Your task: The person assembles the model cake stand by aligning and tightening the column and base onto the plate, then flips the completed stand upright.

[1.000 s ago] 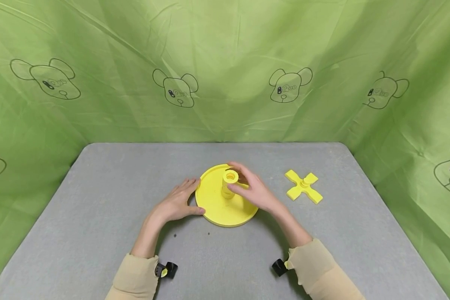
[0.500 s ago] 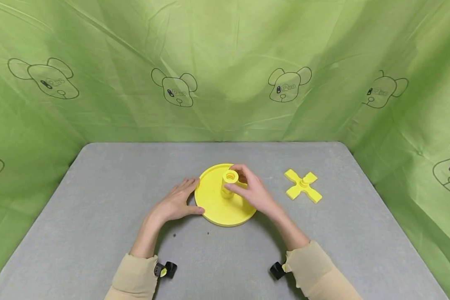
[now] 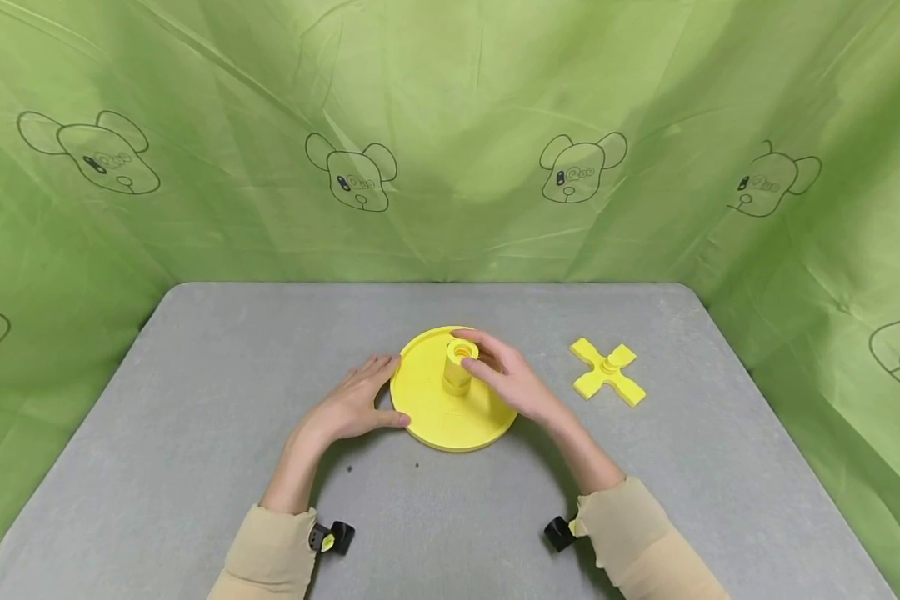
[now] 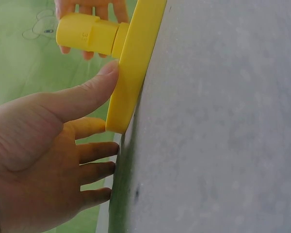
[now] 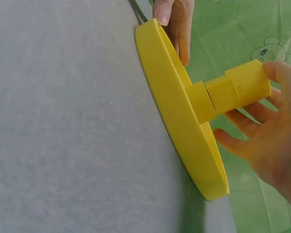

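Note:
A yellow round disc with a raised rim lies on the grey table. From its middle rises an upright yellow stepped column, with a ringed hole in its top. My left hand has its thumb and straight fingers against the disc's left rim. In the left wrist view, the left thumb presses the rim from the near side. My right hand holds the column near its top, thumb at the upper edge and fingers behind. The right wrist view shows small marks on the column.
To the right lies a yellow cross-shaped piece with a ridged stud at its centre. Two dark specks are on the grey table before the disc. Green curtains enclose the back and sides.
The right thumb has shifted from the column's side up to its top edge, and the right fingers have moved slightly around it. My left hand and the disc stay in place.

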### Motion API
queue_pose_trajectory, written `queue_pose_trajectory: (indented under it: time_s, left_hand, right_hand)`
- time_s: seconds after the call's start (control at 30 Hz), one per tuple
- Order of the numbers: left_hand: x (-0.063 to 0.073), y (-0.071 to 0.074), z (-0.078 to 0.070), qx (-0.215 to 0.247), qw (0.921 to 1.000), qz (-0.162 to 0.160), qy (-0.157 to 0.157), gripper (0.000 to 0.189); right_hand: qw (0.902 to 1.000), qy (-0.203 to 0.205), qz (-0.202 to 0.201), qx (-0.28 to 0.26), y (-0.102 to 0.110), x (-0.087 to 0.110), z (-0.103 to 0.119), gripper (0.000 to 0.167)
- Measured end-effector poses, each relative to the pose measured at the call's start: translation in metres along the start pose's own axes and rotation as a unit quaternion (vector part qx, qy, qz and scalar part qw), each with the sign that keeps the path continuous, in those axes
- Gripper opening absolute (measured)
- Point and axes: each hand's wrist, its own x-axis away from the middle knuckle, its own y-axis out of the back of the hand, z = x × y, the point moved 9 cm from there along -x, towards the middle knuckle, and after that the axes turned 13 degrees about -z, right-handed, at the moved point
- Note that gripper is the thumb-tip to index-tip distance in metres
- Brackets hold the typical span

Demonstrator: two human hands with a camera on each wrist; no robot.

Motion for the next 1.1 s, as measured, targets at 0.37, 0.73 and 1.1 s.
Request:
queue_pose_trajectory:
  time_s: [0.37,0.73,1.1]
  left_hand:
    - [-0.0005,0.0002,0.0,0.0,1.0,-0.001,0.003,0.101]
    - [-0.0002,0.0008,-0.0004,-0.002,1.0,-0.001,-0.001,0.101]
    - [0.0,0.0005,0.0,-0.003,1.0,0.0,0.003,0.101]
  right_hand:
    - [0.9991,-0.012,-0.036,0.016,0.0011,-0.0016,-0.0029,0.051]
    - [0.9998,0.006,0.021,-0.001,-0.0019,0.0005,0.0008,0.047]
    - [0.9991,-0.011,-0.035,0.02,0.0012,0.0001,-0.0068,0.051]
